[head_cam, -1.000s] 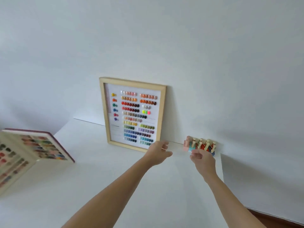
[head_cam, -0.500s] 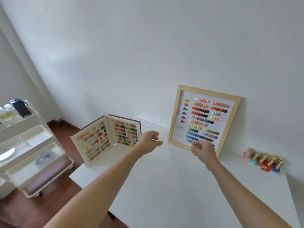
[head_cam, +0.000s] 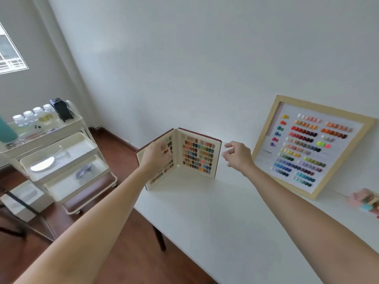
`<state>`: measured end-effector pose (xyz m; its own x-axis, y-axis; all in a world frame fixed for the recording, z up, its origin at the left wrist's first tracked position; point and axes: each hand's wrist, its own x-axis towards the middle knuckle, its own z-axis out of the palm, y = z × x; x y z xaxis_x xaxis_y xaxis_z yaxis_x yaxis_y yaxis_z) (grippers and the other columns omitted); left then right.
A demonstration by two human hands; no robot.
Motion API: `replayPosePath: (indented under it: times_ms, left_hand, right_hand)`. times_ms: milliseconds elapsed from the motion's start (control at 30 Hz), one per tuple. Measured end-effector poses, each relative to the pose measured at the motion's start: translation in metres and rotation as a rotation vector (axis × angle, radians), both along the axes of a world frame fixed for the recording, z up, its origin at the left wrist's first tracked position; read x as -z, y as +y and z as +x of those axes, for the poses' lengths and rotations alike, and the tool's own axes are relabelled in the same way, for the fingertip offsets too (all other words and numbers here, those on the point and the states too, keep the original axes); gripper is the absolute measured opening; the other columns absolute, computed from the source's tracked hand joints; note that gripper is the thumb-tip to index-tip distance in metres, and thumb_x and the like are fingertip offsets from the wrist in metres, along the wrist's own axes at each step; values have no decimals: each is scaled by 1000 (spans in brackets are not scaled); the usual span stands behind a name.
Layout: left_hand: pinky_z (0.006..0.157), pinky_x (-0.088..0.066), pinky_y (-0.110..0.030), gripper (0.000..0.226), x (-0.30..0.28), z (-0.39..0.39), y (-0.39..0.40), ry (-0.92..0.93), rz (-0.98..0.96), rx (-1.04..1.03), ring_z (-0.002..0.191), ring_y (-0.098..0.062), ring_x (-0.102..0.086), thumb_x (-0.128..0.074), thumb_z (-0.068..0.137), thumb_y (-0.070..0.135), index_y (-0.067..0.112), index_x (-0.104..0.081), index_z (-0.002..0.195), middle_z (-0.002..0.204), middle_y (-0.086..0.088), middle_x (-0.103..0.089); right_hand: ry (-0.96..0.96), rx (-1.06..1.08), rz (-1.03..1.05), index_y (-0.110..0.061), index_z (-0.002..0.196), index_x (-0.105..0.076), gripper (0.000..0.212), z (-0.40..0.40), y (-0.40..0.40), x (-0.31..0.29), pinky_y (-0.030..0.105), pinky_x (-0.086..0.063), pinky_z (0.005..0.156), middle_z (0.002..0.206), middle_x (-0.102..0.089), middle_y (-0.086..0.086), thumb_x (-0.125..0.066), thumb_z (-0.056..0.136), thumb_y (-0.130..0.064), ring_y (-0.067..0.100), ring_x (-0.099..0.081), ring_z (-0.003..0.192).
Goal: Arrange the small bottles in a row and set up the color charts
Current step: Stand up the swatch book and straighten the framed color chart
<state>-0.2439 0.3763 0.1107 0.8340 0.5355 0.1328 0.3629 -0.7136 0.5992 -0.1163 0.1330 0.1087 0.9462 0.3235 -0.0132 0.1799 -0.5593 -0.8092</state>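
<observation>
A folding colour chart (head_cam: pixel 198 154) stands open like a book at the white table's (head_cam: pixel 215 222) far left corner. My left hand (head_cam: pixel 156 155) rests on its left leaf, fingers pressed on the swatches and thumb at the top edge. Just off the chart's right edge hovers my right hand (head_cam: pixel 236 155), fingers loosely curled and holding nothing. A wood-framed colour chart (head_cam: pixel 307 148) leans against the wall to the right. The small bottles (head_cam: pixel 367 200) sit in a blurred cluster by the wall at the frame's right edge.
A white three-tier trolley (head_cam: pixel 61 152) with jars, a black box and trays stands on the wooden floor left of the table. A low white box (head_cam: pixel 22 198) lies beside it. The table's left edge runs close under my left forearm.
My view has swung left, away from the bottles. Both hands left the bottles and crossed past the framed chart; the left hand now lies on the folding chart.
</observation>
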Motion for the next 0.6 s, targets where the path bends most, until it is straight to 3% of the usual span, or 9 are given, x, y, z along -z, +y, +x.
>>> replayPosePath:
  times_ms: [167,267,367,467,600]
  left_hand:
    - [95,-43,-44,42,15,16,40,28,143,-78,118,-27,-46,-56,85,18,19,-56,127,128,-7,-54]
    - [99,-40,-47,49,25,27,61,96,225,-91,123,-29,-46,-57,86,23,21,-48,135,134,-7,-53]
    - [86,-55,-44,45,33,35,73,195,163,-79,102,-27,-62,-52,90,29,27,-45,135,123,-5,-61]
    - [67,-61,-41,32,36,34,75,221,164,-61,79,-23,-68,-44,96,29,28,-48,127,102,-2,-69]
    - [61,-61,-40,23,46,37,86,171,174,-51,71,-21,-69,-44,98,25,28,-55,118,89,1,-71]
  right_hand:
    - [-188,-131,-182,-9,133,-45,46,33,28,13,35,-41,97,130,-54,17,-60,90,-18,31,-51,120]
    - [-198,-213,-257,-12,137,-40,48,54,42,20,38,-39,101,134,-49,18,-56,93,-20,32,-47,122]
    - [-223,-281,-312,-11,134,-42,43,71,54,27,36,-46,92,125,-56,16,-54,94,-18,30,-55,111]
    - [-249,-311,-333,-11,125,-50,32,80,61,30,31,-51,72,107,-65,13,-52,94,-17,24,-61,87]
    - [-252,-326,-330,-12,108,-60,18,93,66,34,29,-51,59,91,-68,9,-52,94,-18,21,-63,73]
